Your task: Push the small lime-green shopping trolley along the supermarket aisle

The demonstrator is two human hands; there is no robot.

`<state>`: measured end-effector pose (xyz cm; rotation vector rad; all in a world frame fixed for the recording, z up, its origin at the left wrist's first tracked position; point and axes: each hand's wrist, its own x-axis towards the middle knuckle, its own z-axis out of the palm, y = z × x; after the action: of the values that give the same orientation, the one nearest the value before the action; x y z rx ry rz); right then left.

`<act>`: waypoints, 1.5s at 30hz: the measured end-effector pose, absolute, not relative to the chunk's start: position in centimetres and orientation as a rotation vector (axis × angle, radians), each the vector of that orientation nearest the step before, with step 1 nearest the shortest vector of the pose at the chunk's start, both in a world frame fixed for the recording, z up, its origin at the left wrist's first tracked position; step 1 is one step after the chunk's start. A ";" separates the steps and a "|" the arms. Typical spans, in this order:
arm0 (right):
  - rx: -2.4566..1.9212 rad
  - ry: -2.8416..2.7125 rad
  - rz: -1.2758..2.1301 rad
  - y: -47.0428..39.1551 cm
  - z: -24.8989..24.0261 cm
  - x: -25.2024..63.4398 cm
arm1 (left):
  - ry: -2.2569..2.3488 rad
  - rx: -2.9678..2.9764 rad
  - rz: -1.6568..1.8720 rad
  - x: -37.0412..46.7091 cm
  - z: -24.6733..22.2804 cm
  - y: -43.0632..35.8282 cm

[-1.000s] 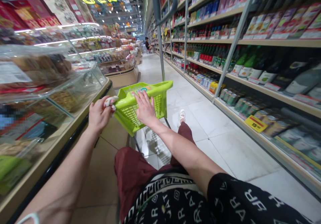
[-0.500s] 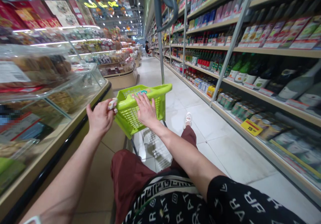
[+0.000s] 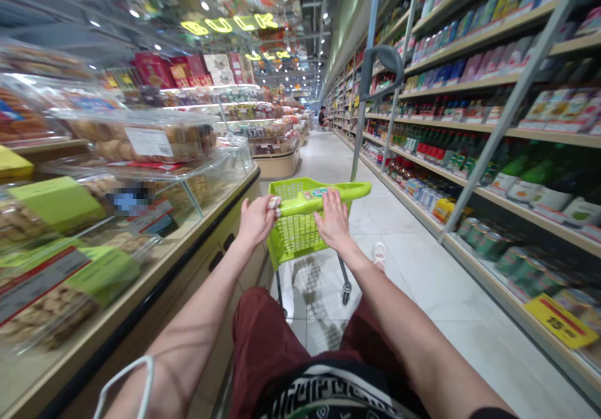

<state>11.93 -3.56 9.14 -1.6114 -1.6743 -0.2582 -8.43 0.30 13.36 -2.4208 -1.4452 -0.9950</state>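
Observation:
A lime-green shopping cart with a lattice basket stands before me on thin grey legs. At the left end of its handlebar is my left hand, its fingers curled around a small crumpled white thing with coloured marks; its kind is unclear. Flat over the right part of the handlebar lies my right hand, fingers stretched out and touching the bar. Between the hands, a small coloured label shows on the handlebar. A white loop rests against my left forearm.
Along the left runs a bulk-food counter with packed baked goods. Shelves of bottles and cans line the right. A grey pole with a loop handle rises beyond the cart. One person crouches far down the tiled aisle.
The view has swung left and up, so cart and hands appear farther right and lower. My left hand stays at the handlebar's left end; my right hand stays flat on the bar.

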 end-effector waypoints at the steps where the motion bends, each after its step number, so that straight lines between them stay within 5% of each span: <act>1: -1.621 -1.676 -0.270 -3.3 9.0 12.4 | -1.446 -2.412 -0.970 -7.8 13.4 0.0; 9: -1.747 -1.469 -0.320 -2.7 9.8 15.6 | -1.212 -2.583 -0.895 -3.9 13.6 -3.3; 19: -1.455 -1.574 -0.302 -4.5 10.3 13.0 | -1.260 -2.693 -1.301 -5.9 11.2 -2.2; 31: -1.423 -1.406 -0.311 -4.4 9.7 16.8 | -1.191 -2.758 -1.137 -2.4 10.4 -2.3; 37: -1.408 -1.369 -0.337 -5.7 9.5 17.0 | -0.741 -2.814 -1.027 1.8 11.6 -4.1; 45: -1.416 -1.239 -0.287 -6.3 8.3 19.1 | -1.195 -2.665 -1.113 1.3 9.6 -1.1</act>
<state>19.09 -6.29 8.26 -1.4158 -1.2389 -0.2867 1.28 -1.10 9.59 -2.6651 -1.1947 -1.1129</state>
